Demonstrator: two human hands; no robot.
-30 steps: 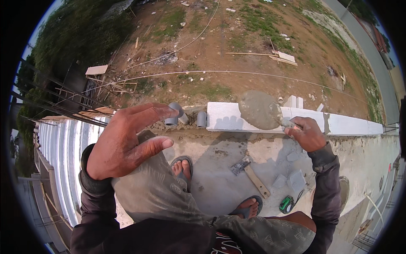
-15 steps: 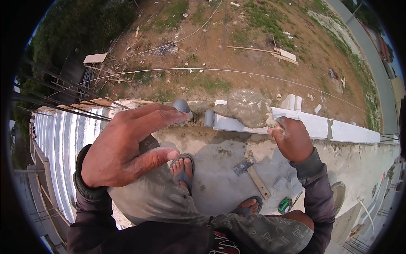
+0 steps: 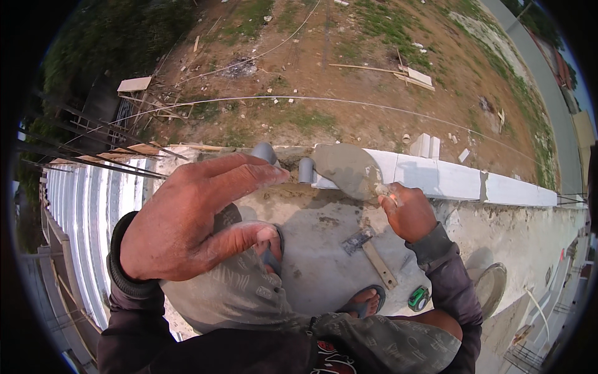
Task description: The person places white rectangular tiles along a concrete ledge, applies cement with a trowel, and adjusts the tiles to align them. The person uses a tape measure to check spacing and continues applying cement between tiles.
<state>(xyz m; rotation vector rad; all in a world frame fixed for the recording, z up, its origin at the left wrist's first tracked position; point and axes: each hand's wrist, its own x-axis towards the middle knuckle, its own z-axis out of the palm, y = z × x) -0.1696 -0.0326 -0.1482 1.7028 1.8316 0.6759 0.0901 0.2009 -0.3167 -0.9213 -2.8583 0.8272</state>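
A green tape measure (image 3: 418, 299) lay on the concrete floor (image 3: 305, 287) beside the person's right foot (image 3: 366, 302); a wooden-handled tool (image 3: 377, 262) lay just beyond. The left hand (image 3: 190, 218), thumb spread from fingers, hung near a grey pipe (image 3: 265, 153), contact unclear. The right hand (image 3: 408, 213) had its fingers curled round a mortar-smeared trowel (image 3: 347, 169), the blade over the left end of the white block row (image 3: 427, 177).

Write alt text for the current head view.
A person's right hand grips a mortar-coated trowel over a row of white blocks, beside two gray pipes. The open left hand is near the pipes. A wooden-handled tool and green tape measure lie on concrete.
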